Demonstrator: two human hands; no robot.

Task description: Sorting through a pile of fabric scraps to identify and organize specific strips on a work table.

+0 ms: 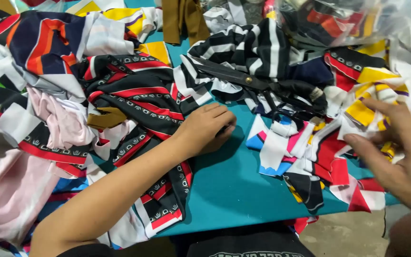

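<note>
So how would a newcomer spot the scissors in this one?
Start at the teal table heaped with fabric scraps. Above the left hand, on the black-and-white striped cloth, lie large black scissors. They are the only hard, dark metal thing, with a brass pivot screw.
</note>
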